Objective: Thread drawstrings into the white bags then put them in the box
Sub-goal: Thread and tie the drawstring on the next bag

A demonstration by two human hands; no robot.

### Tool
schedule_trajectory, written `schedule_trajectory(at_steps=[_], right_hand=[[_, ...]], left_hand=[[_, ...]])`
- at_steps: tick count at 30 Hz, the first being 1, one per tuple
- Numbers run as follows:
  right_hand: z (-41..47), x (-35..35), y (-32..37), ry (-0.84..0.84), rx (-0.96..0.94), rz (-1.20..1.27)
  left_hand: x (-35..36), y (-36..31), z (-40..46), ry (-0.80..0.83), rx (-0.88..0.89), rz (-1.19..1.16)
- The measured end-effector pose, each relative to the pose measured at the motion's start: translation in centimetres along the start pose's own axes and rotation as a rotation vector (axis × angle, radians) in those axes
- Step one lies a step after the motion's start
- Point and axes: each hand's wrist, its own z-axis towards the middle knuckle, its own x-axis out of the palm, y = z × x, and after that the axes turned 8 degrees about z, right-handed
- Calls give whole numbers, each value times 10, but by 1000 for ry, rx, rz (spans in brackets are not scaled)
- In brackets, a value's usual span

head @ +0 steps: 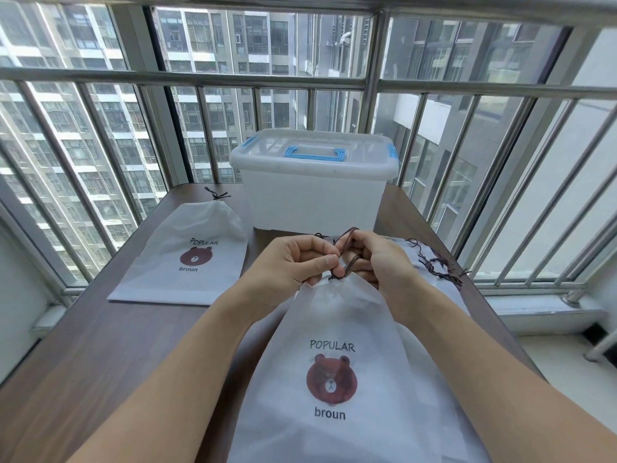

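Note:
A white bag (337,332) printed with a brown bear lies in front of me, its mouth gathered. My left hand (297,262) and my right hand (377,259) meet just above that mouth, and both pinch the dark brown drawstring (347,243), which loops over my right fingers. A second white bag (187,259) with the same print lies flat at the left, its cord tied at the top. The translucent plastic box (314,188) with a blue handle stands behind my hands, lid on.
More white bags with loose brown cords (434,262) are piled to the right of my right hand. The brown table (110,345) ends near metal window railings (200,78) on the far side and the right.

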Motion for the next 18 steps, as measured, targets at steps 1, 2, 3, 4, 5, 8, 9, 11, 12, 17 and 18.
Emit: schedule_trajectory(at_steps=[1,2,3,4,5,8,9,11,12,17,18], right_hand=[[0,1,1,-15,0,1],[-1,1,3,-34,6,13],[0,0,4,-50,13,30],[0,-1,5,-51,19,44],[0,-2,6,-44,22,48],[0,-3,5,-30,14,21],[0,-3,4,-33,14,13],[0,-1,3,-44,14,8],[0,-1,3,-49,13,8],[1,1,4,-55,14,-33],[1,1,4,-60,17,-45]], left_hand=[[0,0,0,7,-2,3],[-1,0,-1,16,-6,10],[-1,0,-1,27,-9,15],[-1,1,0,35,-11,13],[-1,1,0,37,-16,1],[-2,3,2,34,-50,-15],[-2,3,2,37,-57,-2],[-3,3,1,39,-56,13],[-2,2,1,36,-53,11],[-1,1,0,34,-42,-17],[-1,0,-1,47,-42,-5]])
